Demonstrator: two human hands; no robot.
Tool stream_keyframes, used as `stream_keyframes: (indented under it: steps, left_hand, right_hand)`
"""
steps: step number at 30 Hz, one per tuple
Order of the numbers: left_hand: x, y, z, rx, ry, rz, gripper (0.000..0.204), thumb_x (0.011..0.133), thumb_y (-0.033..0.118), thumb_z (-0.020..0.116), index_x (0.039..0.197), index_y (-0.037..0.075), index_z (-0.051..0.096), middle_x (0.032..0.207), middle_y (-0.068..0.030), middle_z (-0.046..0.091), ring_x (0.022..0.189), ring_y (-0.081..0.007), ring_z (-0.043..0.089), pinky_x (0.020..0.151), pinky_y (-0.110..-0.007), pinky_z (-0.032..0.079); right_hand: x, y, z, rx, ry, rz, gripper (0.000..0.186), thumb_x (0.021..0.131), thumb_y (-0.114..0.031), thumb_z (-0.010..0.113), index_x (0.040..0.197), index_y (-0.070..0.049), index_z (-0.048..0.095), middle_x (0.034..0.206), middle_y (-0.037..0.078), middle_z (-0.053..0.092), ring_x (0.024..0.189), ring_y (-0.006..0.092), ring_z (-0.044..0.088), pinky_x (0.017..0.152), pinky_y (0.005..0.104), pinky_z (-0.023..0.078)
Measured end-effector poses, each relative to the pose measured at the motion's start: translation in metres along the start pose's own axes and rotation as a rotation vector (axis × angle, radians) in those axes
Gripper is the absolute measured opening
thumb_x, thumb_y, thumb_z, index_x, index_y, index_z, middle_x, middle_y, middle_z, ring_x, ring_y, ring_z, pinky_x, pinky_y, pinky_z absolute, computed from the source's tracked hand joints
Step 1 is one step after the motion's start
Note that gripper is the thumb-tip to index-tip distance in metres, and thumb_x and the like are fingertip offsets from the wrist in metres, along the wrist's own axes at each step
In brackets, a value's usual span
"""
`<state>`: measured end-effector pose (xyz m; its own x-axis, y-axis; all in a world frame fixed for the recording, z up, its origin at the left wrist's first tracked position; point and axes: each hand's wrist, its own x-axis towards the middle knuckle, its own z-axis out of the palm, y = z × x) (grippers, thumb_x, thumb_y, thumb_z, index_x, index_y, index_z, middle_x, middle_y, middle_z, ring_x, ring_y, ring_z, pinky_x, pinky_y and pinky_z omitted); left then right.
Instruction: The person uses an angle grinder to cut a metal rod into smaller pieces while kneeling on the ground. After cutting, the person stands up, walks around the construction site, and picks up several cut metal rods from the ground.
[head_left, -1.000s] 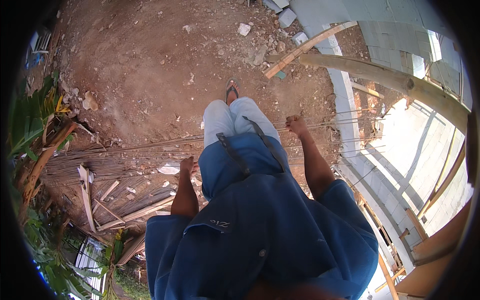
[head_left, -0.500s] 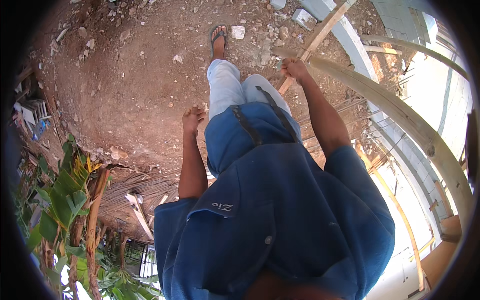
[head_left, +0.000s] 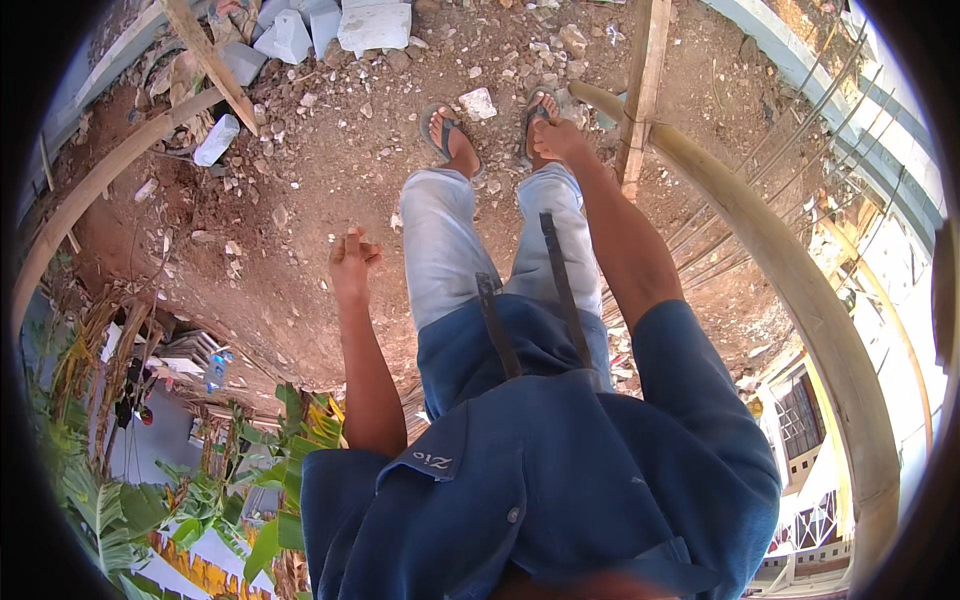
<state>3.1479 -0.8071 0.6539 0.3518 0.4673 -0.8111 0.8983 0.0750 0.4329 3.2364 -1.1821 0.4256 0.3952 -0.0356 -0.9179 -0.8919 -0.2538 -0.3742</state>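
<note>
The person walks over loose, stony dirt [head_left: 300,180] in sandals [head_left: 445,130]. Both hands hold nothing — the left hand [head_left: 350,262] hangs half-curled over the ground, and the right hand [head_left: 560,140] swings loose, just beside the bamboo pole [head_left: 790,290]. Best to place each step flat between the stones and concrete blocks [head_left: 375,25] — and keep clear of the pole.

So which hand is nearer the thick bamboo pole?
Right. The right hand hangs just beside the bamboo pole, near its end; the left hand is across both legs, over bare dirt.
</note>
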Motion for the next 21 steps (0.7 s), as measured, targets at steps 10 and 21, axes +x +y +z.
stream_keyframes:
  steps: [10,21]
  left_hand:
    - [0.091,0.013,0.263,0.290,-0.373,0.009,0.034,0.097,0.033,0.055,0.082,0.003,0.060,0.068,-0.0036,0.062,0.058,-0.0081,0.052,0.053,-0.025,0.041]
    - [0.292,-0.087,0.367,0.093,-0.437,-0.836,0.073,0.098,0.057,0.034,0.133,-0.006,0.042,0.124,-0.0182,0.054,0.117,-0.0271,0.052,0.096,-0.044,0.041]
  right_hand:
    - [0.151,0.063,0.044,0.112,-0.035,0.186,0.027,0.092,-0.025,0.055,0.100,0.000,0.058,0.067,0.009,0.060,0.055,0.0204,0.055,0.049,0.0338,0.044]
    - [0.307,0.092,0.119,0.858,-0.241,0.776,0.032,0.101,-0.031,0.040,0.091,-0.003,0.050,0.074,0.006,0.056,0.057,0.0166,0.053,0.050,0.0310,0.048]
